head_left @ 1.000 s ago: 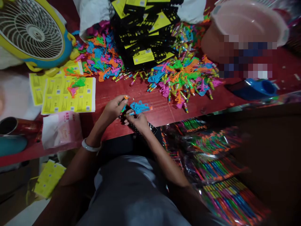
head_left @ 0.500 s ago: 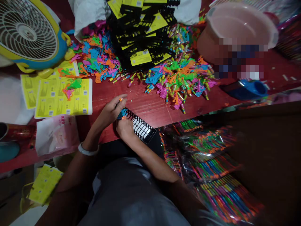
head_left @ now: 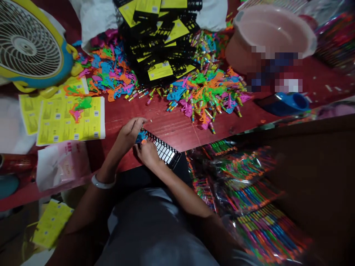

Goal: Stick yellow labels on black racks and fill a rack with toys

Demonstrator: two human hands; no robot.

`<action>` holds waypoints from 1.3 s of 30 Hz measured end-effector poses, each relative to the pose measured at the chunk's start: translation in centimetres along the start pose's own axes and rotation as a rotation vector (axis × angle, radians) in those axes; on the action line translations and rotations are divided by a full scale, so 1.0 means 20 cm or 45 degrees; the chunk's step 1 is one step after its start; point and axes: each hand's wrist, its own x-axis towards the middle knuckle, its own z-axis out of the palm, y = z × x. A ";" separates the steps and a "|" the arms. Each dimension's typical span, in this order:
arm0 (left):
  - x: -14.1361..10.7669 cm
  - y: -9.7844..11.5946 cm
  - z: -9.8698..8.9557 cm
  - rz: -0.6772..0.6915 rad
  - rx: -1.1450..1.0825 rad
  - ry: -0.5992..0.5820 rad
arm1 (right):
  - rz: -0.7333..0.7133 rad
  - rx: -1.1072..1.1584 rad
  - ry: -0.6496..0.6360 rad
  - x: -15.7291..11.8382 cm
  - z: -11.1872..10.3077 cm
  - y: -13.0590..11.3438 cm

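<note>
A black slotted rack with white cells [head_left: 165, 150] lies slanted at the table's front edge. At its upper left end, my left hand [head_left: 131, 130] is curled around a blue plastic piece [head_left: 141, 136]. My right hand [head_left: 148, 153] lies over the rack's near side, its fingers bent in beside the same blue piece. A small orange round part [head_left: 144, 141] shows at the right fingertips. What the right fingers pinch is too small and hidden to name.
Behind the hands are colourful plastic pieces [head_left: 112, 70], stacked black racks with yellow cards [head_left: 161, 70] and a pink basin [head_left: 238, 55]. A fan [head_left: 30, 44] and yellow sheets [head_left: 69, 129] stand left. Bagged sticks [head_left: 266, 225] lie low right.
The orange part at my left fingertips no longer shows, and the left fingers have come down closer to the rack. The whole view has shifted slightly.
</note>
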 end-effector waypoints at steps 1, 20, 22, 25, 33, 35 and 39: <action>-0.01 0.00 0.00 0.016 -0.015 -0.019 | 0.011 -0.032 -0.042 0.00 0.00 -0.01; -0.03 0.00 0.01 -0.159 -0.040 0.158 | -0.002 0.028 -0.004 0.04 -0.01 0.02; -0.06 0.00 0.01 -0.182 -0.040 0.186 | -0.033 0.037 -0.029 0.05 -0.04 0.03; -0.09 0.01 -0.01 -0.193 -0.034 0.158 | -0.060 0.041 -0.043 0.05 -0.07 0.06; -0.07 -0.03 0.02 -0.109 -0.092 0.211 | -0.080 0.173 0.097 0.06 -0.02 0.13; -0.06 -0.03 0.05 -0.128 -0.132 0.211 | -0.103 0.245 0.147 0.06 0.00 0.14; -0.04 -0.03 0.08 -0.133 -0.145 0.211 | -0.125 0.326 0.220 0.08 0.02 0.16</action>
